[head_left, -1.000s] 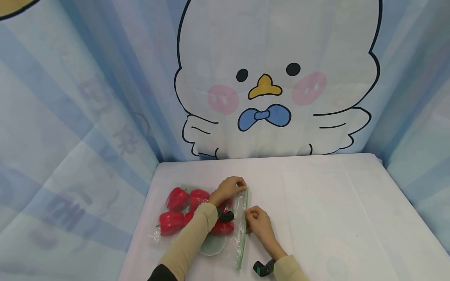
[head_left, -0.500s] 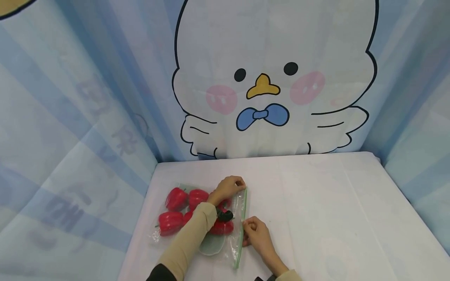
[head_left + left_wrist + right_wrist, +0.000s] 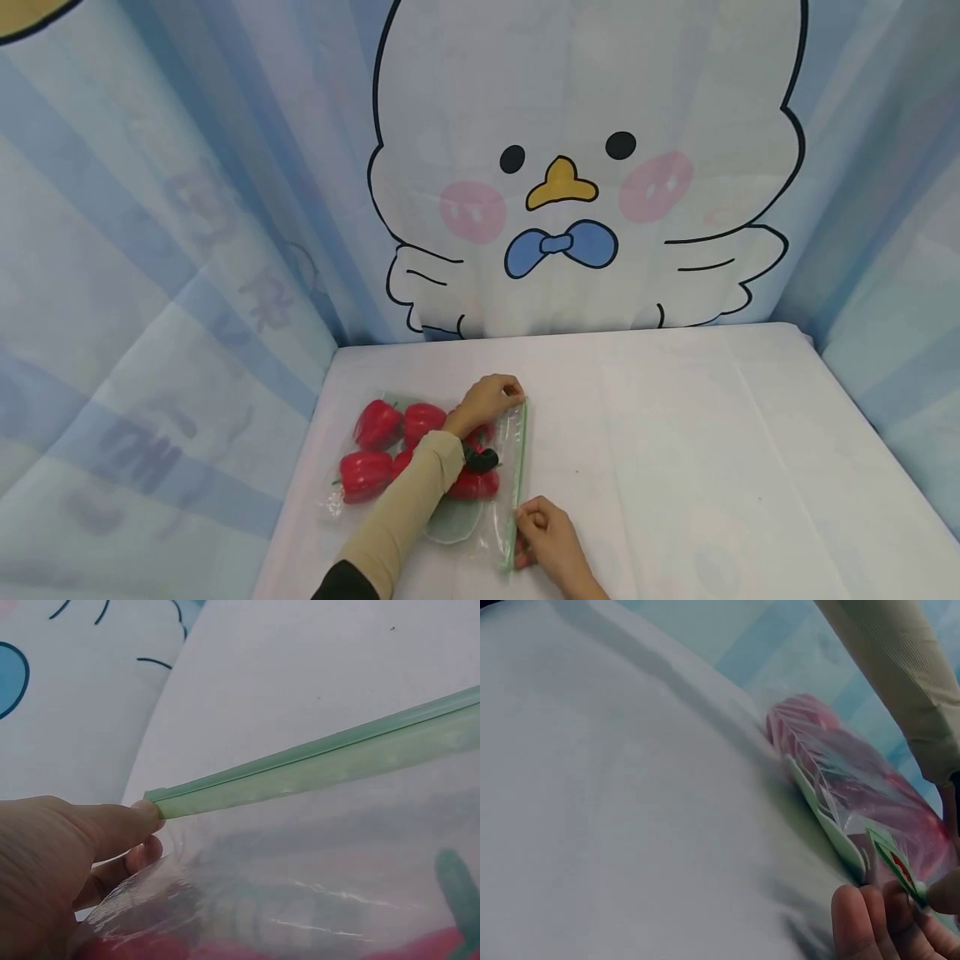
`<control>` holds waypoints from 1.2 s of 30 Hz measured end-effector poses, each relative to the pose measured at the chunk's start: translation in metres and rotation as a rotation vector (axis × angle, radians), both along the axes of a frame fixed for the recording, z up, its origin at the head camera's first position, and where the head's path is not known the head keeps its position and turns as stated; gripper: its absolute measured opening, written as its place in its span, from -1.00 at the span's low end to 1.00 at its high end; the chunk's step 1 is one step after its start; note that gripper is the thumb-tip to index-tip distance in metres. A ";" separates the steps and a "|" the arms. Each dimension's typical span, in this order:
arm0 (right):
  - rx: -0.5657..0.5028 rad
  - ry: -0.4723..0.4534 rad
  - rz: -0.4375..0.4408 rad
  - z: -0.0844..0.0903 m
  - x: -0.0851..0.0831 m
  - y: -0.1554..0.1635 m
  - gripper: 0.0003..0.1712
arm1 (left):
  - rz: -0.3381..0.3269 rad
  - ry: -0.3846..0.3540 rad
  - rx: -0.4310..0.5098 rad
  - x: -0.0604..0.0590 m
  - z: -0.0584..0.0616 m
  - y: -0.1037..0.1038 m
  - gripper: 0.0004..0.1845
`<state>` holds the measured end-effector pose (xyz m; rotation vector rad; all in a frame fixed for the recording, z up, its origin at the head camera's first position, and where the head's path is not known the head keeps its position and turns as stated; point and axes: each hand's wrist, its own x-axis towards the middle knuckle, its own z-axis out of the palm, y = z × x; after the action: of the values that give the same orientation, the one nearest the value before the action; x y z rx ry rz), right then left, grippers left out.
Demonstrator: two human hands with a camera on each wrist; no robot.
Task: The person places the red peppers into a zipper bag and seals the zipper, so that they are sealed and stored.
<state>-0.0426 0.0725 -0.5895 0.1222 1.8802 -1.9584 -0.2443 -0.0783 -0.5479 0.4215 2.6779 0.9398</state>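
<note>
A clear zip bag [image 3: 491, 517] lies on the left part of the table with several red bell peppers [image 3: 366, 477] inside. Under the peppers is a pale green tray or plate [image 3: 453, 525], partly hidden. My left hand [image 3: 487, 398] pinches the far corner of the bag's green zip strip [image 3: 521, 458], thumb on top in the left wrist view. Close to the near end, my right hand [image 3: 549, 537] pinches the same strip. In the right wrist view, the two edges of the strip end [image 3: 892, 859] stand apart by my right fingers. My left forearm covers some peppers.
A white cloth covers the table [image 3: 697, 433], which stretches far to the right of the bag. Blue and white curtains [image 3: 187, 250] with a cartoon bird surround it at the back and sides. A black wrist device [image 3: 480, 460] sits on my left wrist.
My right hand has slid along the green zip strip toward the near end of the bag. The left hand keeps its pinch at the far corner, and the peppers have stayed put.
</note>
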 end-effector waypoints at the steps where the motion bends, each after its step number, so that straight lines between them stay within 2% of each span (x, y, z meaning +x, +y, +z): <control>1: -0.009 -0.008 0.012 -0.001 0.003 0.001 -0.74 | -0.003 0.003 -0.001 0.000 0.000 0.000 -0.87; 8: -0.059 -0.046 0.086 -0.004 0.022 0.006 -0.73 | -0.012 0.031 0.012 -0.001 0.001 0.000 -0.88; 15: -0.100 -0.067 0.156 -0.007 0.031 0.009 -0.72 | -0.013 0.028 0.000 -0.004 0.000 0.000 -0.87; 25: -0.081 0.009 0.239 -0.012 0.028 0.017 -0.72 | -0.010 0.030 0.010 -0.006 -0.004 -0.001 -0.86; 31: -0.073 -0.025 0.266 -0.006 0.023 0.019 -0.71 | -0.012 0.048 0.004 -0.004 -0.004 -0.001 -0.85; 36: -0.065 -0.045 0.248 -0.003 0.016 0.019 -0.77 | 0.000 0.060 -0.050 0.000 0.001 -0.004 -0.79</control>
<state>-0.0262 0.0915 -0.5929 -0.0818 1.7115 -1.8299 -0.2447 -0.0826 -0.5470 0.4457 2.7483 0.8717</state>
